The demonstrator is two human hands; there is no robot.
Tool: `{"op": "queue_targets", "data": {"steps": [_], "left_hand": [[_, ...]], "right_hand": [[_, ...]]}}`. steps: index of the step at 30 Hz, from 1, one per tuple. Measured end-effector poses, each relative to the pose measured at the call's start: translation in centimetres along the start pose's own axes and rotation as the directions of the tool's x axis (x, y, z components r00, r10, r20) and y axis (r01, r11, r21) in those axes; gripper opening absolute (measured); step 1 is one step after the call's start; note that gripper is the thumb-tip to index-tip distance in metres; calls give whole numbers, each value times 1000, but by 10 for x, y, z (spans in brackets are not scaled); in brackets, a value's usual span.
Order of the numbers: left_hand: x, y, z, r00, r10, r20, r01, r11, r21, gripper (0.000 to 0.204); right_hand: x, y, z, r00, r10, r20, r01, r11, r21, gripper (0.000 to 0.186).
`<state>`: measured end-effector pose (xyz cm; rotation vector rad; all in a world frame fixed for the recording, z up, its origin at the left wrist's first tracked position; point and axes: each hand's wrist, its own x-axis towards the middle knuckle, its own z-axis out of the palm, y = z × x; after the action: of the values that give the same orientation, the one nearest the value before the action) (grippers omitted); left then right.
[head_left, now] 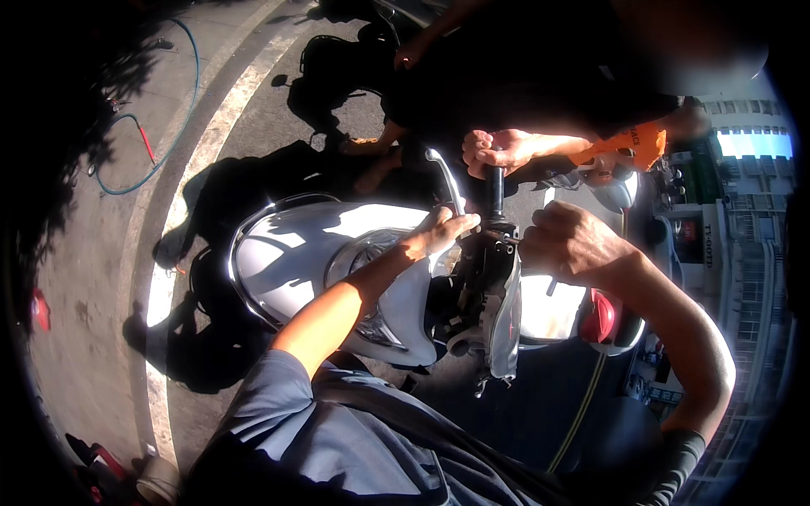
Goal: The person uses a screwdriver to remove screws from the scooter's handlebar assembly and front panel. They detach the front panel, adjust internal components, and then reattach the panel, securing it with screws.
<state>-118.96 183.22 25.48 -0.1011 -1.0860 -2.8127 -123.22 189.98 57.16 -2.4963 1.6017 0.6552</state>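
Observation:
My left hand (pixel 440 228) pinches the base of a silver brake lever (pixel 450 177) on a white scooter (pixel 287 253). My right hand (pixel 574 240) is closed beside the black handlebar assembly (pixel 485 270); what it holds at the clamp by the grip's lower end is too small to make out. Above, another person's hand (pixel 498 152) rests around the top of the black handlebar grip (pixel 497 196). The scooter's red tail light (pixel 599 316) shows beyond my right wrist.
A person in dark clothing (pixel 506 67) leans in from the top, near an orange item (pixel 637 143). A teal hose (pixel 192 93) with a red fitting (pixel 145 139) lies on pavement at left, beside a white painted line (pixel 156 337). Buildings (pixel 742 253) line the right.

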Motion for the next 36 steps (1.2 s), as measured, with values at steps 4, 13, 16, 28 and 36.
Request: {"op": "queue_targets", "data": {"steps": [4, 13, 16, 28, 36], "left_hand": [[15, -23, 3, 984, -92, -152, 97, 995, 26, 30], [20, -26, 10, 926, 236, -294, -152, 948, 280, 37], [26, -38, 13, 933, 216, -289, -181, 973, 142, 33], [5, -5, 4, 993, -26, -114, 55, 964, 261, 27], [5, 1, 4, 985, 71, -155, -33, 972, 233, 28]], "right_hand": [[7, -3, 6, 995, 91, -47, -86, 992, 88, 17], [38, -63, 39, 259, 878, -403, -887, 382, 261, 30], [39, -60, 30, 308, 925, -224, -929, 343, 137, 23], [-25, -28, 22, 915, 357, -187, -367, 930, -18, 26], [-3, 0, 10, 999, 33, -35, -33, 999, 1, 20]]}}
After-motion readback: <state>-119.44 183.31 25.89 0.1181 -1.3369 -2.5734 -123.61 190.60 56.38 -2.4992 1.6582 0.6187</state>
